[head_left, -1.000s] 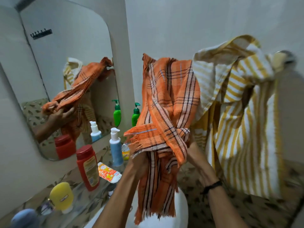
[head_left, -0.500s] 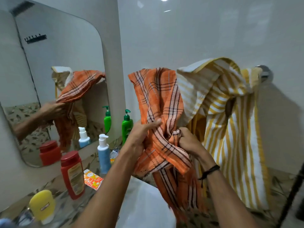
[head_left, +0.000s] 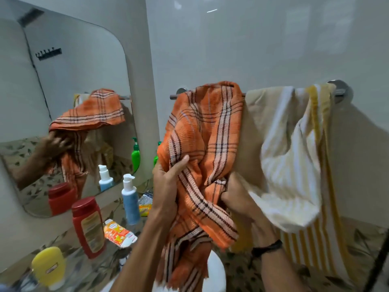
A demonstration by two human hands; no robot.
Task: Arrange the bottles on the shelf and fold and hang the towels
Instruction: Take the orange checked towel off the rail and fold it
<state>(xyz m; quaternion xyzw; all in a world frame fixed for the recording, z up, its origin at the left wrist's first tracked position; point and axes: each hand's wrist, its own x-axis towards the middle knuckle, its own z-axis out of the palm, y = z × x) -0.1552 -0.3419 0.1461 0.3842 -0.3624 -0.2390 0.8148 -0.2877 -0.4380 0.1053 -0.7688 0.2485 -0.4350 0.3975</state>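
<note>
From the head camera, the orange towel [head_left: 202,127], a thin ribbed weave crossed by black-and-white plaid lines and fringed at its lower end, hangs bunched over the left part of the metal rail [head_left: 174,96]. The left hand [head_left: 168,182] grips its left edge, and the right hand [head_left: 235,197] clutches a twisted fold close beside. The rumpled yellow-striped towel [head_left: 294,165] drapes the rail to the right. On the leaf-patterned counter [head_left: 63,239] stand three plastic bottles: a red bottle [head_left: 88,226], a blue pump bottle [head_left: 130,201] and a squat yellow bottle [head_left: 47,267].

The scene is viewed from one head-worn camera, aimed forward and slightly downward, held near the towel rail [head_left: 174,96]; the mirror [head_left: 63,85] is caught at left.
</note>
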